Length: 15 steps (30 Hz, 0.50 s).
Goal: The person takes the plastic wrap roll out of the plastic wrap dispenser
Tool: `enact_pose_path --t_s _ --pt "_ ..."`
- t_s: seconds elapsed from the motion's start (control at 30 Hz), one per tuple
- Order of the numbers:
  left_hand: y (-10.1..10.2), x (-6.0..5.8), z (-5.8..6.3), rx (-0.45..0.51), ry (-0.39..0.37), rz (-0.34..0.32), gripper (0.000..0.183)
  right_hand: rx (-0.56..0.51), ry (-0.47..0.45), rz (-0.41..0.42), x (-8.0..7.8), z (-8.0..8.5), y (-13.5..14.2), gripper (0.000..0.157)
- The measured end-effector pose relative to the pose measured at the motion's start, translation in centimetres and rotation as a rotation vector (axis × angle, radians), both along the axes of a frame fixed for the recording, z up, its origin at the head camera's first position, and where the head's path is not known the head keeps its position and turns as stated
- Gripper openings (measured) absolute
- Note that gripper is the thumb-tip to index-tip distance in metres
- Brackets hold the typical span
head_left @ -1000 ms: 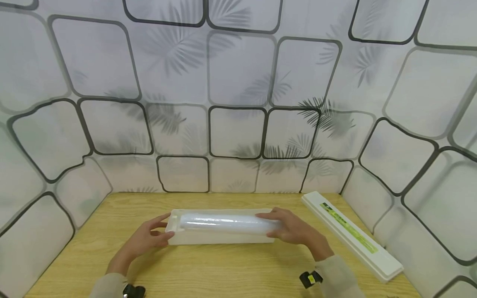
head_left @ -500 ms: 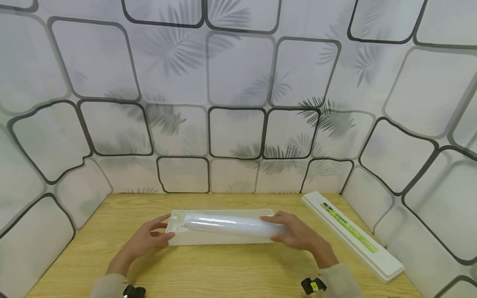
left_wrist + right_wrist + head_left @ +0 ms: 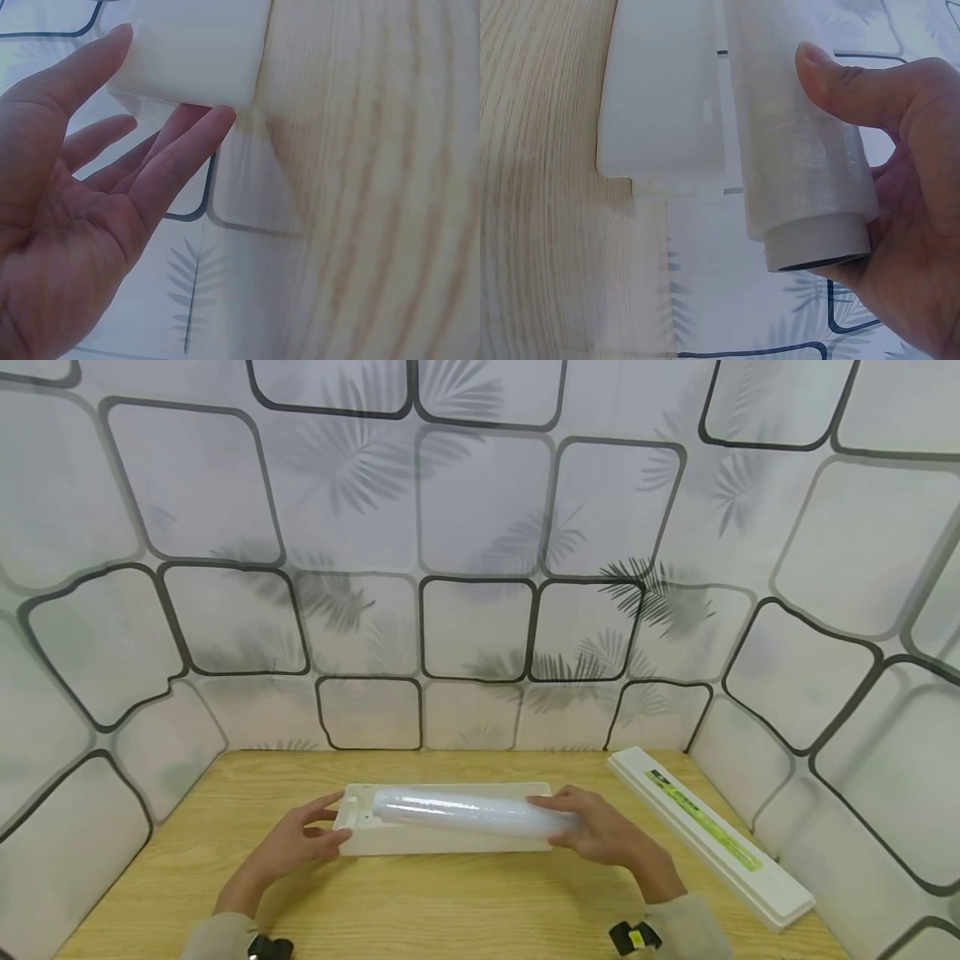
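Note:
A roll of cling film [image 3: 465, 811] lies slantwise over a long white plastic box [image 3: 450, 843], with its right end sticking out past the box's right end. My right hand [image 3: 600, 827] grips that end of the roll. In the right wrist view the thumb lies along the film, and the cardboard core [image 3: 817, 240] shows below it; the fingers behind are mostly hidden. At the box's left end, my left hand [image 3: 300, 837] holds the two corners between thumb and fingers. The left wrist view shows the box's end [image 3: 191, 56] between them.
A long white lid [image 3: 708, 835] with a yellow-green label lies slantwise on the wooden table [image 3: 442, 910] at the right. Patterned cloth walls [image 3: 480, 627] stand behind the table and on both sides.
My right hand has moved slightly right and toward the front, drawing the cling film roll with it. The roll has tilted out of line with the box. My left hand stays in place.

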<state>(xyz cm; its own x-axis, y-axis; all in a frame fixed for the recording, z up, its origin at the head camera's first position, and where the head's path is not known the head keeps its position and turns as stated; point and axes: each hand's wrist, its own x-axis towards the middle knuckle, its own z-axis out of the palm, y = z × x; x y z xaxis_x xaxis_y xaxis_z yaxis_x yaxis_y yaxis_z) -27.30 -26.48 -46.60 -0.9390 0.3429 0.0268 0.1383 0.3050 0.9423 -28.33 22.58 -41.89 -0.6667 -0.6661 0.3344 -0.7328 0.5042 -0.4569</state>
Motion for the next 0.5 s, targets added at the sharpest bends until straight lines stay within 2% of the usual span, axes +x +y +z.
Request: enact_pose_path --t_s 0.3,0.5 --pt "-0.1 0.0 0.0 -0.005 0.003 -0.002 0.083 0.013 -0.003 -0.04 0.0 0.3 0.6 0.052" --pt "0.0 0.0 0.0 -0.019 -0.012 0.009 0.082 0.008 0.032 -0.062 0.1 0.6 1.1 0.052"
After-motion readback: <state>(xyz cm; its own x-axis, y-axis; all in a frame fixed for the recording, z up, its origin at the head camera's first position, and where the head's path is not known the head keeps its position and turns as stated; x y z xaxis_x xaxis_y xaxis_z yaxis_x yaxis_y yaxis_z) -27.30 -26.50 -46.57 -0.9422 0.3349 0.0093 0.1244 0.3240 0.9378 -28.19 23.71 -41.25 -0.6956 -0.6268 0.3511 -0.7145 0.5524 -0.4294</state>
